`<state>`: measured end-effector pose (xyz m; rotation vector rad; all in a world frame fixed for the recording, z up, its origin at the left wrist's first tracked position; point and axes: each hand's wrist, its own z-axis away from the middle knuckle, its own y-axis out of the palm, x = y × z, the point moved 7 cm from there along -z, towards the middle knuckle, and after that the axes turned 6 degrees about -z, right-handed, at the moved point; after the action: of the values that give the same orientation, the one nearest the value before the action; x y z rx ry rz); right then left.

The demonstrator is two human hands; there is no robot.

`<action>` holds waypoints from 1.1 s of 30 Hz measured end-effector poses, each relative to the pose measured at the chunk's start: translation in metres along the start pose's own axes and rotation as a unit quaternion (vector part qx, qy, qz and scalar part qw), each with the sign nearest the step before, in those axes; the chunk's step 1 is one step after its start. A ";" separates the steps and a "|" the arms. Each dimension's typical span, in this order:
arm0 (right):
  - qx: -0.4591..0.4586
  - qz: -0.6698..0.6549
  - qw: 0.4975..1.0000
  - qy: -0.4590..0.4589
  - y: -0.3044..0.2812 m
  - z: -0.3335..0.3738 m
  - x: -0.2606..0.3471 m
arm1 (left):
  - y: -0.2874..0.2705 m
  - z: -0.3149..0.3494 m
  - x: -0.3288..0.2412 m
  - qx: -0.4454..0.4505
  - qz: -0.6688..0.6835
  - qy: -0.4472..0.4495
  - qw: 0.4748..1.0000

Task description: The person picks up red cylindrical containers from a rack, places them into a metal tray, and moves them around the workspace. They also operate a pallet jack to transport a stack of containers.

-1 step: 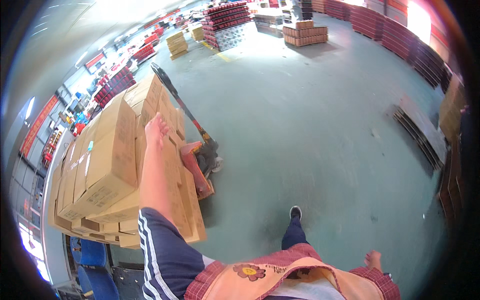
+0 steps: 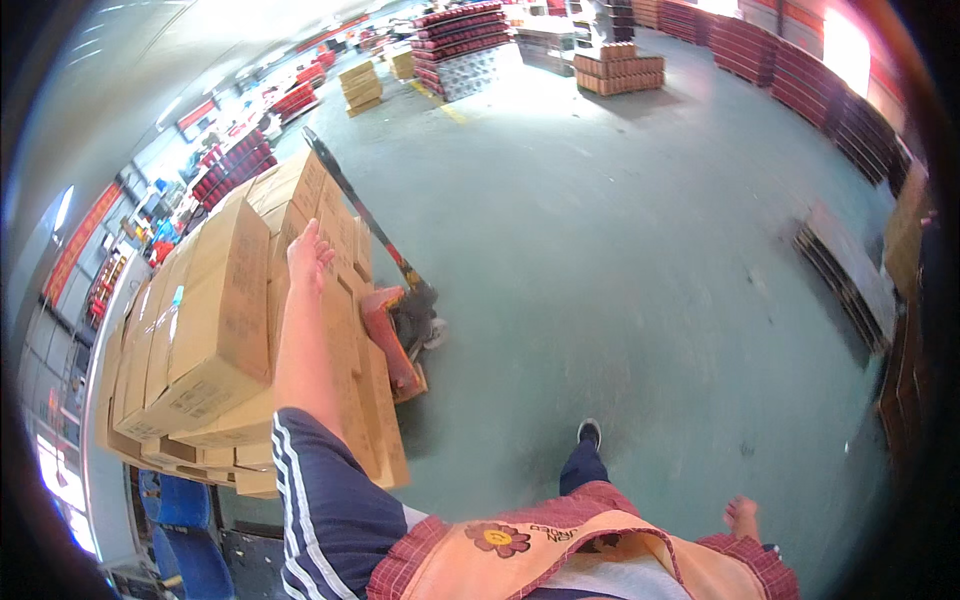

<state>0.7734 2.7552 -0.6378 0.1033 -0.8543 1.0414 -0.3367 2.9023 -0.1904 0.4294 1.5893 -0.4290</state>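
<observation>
My left hand [image 2: 310, 258] is stretched forward beside a tall stack of brown cardboard cartons [image 2: 215, 305]. Its fingers are loosely bent, with nothing seen in them; whether it touches a carton I cannot tell. The cartons are stacked in layers, some sealed with clear tape. Just beyond them stands a pallet jack with a red-orange body [image 2: 390, 340] and a long dark handle [image 2: 350, 190] leaning up to the left. Low at the right, my right hand [image 2: 741, 517] hangs over the floor, away from any object, its fingers loosely curled and holding nothing visible.
Flat boards [image 2: 845, 270] lie stacked on the green floor at right. Along the right wall run dark red stacks [image 2: 745, 50]. Farther ahead stand a brown stack on a pallet [image 2: 620, 75] and red stacked goods [image 2: 455, 45]. Blue chairs [image 2: 190, 560] sit at lower left.
The view has shifted slightly, so the far stacks and boards appear a little farther right. My left hand has turned slightly beside the cartons; both hands stay nearly in place.
</observation>
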 end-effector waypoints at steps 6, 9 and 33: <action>0.198 0.085 0.972 -0.096 0.399 -0.046 0.261 | 0.047 -0.173 -0.035 -0.081 -0.109 -0.009 0.991; 0.349 0.118 0.915 -0.168 0.596 0.015 0.391 | 0.050 -0.245 -0.040 -0.142 -0.176 0.009 0.974; 0.809 0.092 -0.106 -0.571 1.117 0.552 0.694 | 0.514 -0.123 0.026 0.031 -0.408 -0.141 0.902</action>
<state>-0.2702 3.5921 -0.1431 -2.1968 0.0457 -0.7965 -0.1781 3.4059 -0.2169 -0.2806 1.4125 -1.1275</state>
